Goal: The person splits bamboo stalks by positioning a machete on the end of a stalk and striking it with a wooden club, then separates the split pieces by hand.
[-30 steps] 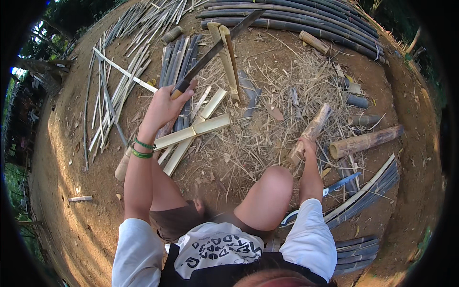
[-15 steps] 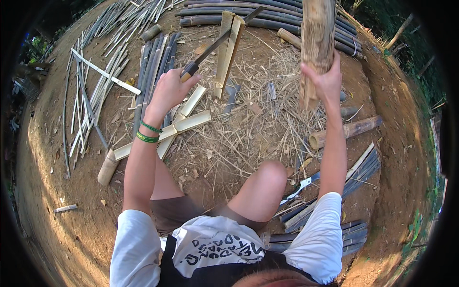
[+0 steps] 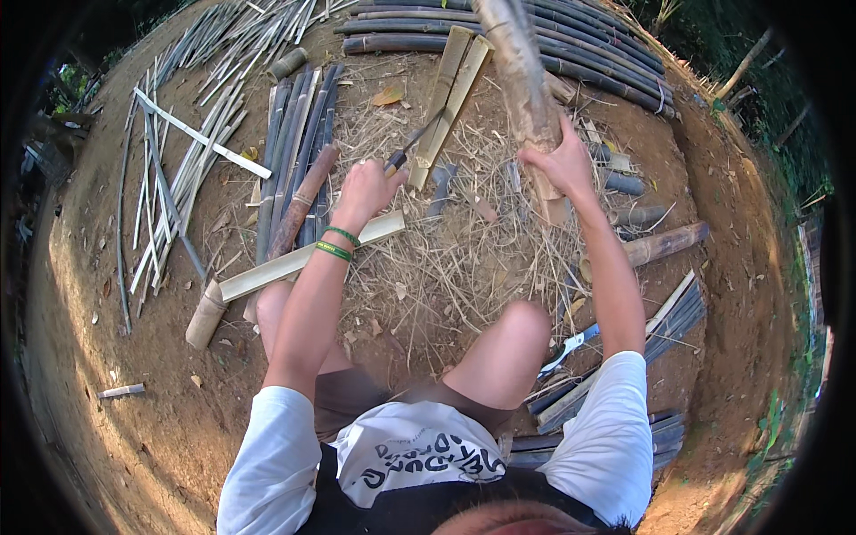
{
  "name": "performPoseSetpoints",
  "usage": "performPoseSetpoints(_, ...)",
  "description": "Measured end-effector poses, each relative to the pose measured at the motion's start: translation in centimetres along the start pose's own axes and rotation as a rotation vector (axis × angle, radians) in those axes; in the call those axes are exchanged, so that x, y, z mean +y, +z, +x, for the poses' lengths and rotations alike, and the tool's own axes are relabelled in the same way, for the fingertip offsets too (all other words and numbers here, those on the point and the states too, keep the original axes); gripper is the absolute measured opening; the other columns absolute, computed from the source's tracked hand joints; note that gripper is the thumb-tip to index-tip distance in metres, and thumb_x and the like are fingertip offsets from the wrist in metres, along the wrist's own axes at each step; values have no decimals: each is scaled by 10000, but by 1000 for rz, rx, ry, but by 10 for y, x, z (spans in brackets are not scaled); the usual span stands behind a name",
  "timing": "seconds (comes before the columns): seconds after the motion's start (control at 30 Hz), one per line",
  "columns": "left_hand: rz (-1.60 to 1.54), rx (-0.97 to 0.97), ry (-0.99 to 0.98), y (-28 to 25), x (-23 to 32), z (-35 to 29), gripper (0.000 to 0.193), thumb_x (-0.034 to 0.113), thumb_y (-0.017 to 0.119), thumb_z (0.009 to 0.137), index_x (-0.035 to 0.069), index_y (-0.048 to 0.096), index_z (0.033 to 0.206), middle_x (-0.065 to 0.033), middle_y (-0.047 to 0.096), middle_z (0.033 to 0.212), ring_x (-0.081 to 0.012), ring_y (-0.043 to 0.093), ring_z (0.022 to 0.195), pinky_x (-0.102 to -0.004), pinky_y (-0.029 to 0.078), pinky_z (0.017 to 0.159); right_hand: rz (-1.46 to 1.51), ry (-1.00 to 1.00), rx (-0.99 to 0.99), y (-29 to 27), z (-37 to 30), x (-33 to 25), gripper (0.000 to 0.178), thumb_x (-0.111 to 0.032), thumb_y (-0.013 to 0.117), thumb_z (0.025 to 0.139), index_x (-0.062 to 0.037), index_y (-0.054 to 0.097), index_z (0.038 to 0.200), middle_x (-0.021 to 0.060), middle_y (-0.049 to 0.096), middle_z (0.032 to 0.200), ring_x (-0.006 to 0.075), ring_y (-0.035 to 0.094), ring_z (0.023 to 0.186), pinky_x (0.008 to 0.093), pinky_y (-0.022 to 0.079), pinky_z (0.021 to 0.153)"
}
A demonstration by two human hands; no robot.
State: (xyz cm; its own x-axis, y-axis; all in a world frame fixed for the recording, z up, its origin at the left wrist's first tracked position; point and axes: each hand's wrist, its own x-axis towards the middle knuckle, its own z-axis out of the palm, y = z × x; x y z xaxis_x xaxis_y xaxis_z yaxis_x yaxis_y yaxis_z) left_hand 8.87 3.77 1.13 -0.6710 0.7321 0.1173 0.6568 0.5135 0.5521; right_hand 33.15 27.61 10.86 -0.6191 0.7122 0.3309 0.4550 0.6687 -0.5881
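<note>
A person's left hand [image 3: 364,189] grips a dark-bladed knife [image 3: 414,136] by its handle, the blade between the pale halves of a split bamboo length [image 3: 462,89] at upper center, as the right hand [image 3: 563,165] clasps a rough, weathered brown wooden club [image 3: 517,76] just right of it. Dark lettering marks the white shirt [image 3: 401,446], lower center; the green wristband's [image 3: 333,251] pale print is too small to read.

The left hand [image 3: 366,190], two green wristbands [image 3: 333,250] behind it, grips a long knife [image 3: 396,162] whose blade sits in the split of a bamboo piece [image 3: 460,94]. The right hand [image 3: 563,167] holds a wooden billet [image 3: 519,76] raised and tilted. Pale shavings [image 3: 446,267] litter the ground [image 3: 160,357]; a handsaw [image 3: 581,338] lies near the right knee [image 3: 524,328], and dark bamboo poles [image 3: 406,43] lie beyond.
</note>
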Motion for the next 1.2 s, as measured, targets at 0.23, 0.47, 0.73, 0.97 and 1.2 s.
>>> performPoseSetpoints(0.23,18,-85,-24,27,21,1,524,455,743,902,-63,736,984,-309,727,935,-462,713,970,-519,567,866,-319,235,-380,47,-1,48,938,-313,842,675,-82,462,1500,188,707,1248,360,706,1109,431,550,986)
performPoseSetpoints(0.47,-71,-77,-203,41,-10,15,566,511,699,925,-51,747,974,-305,729,979,-429,727,960,-498,569,870,210,453,-39,71,-116,101,970,-337,884,647,-60,481,1483,204,658,1338,352,648,1219,448,488,1074)
performPoseSetpoints(0.73,-461,11,-265,70,-3,-6,648,482,607,1006,-122,434,1162,-324,693,907,-426,722,833,-506,560,798,-379,416,-198,47,-149,174,997,-683,700,844,46,485,1489,297,585,1406,396,513,1385,459,371,1185)
performPoseSetpoints(0.97,-775,-9,-286,64,70,-70,720,597,365,1060,-96,525,1169,-330,677,999,-463,692,930,-501,543,858,551,530,-539,129,-88,-59,737,-577,527,1011,91,580,1317,243,676,1150,304,674,1058,421,541,911)
performPoseSetpoints(1.2,-483,353,287,-27,71,-52,612,466,736,923,-48,641,1242,-250,657,1104,-393,653,1031,-463,524,928,706,576,-252,156,-143,-43,180,-169,572,1019,5,579,973,78,612,727,154,607,593,326,500,532)
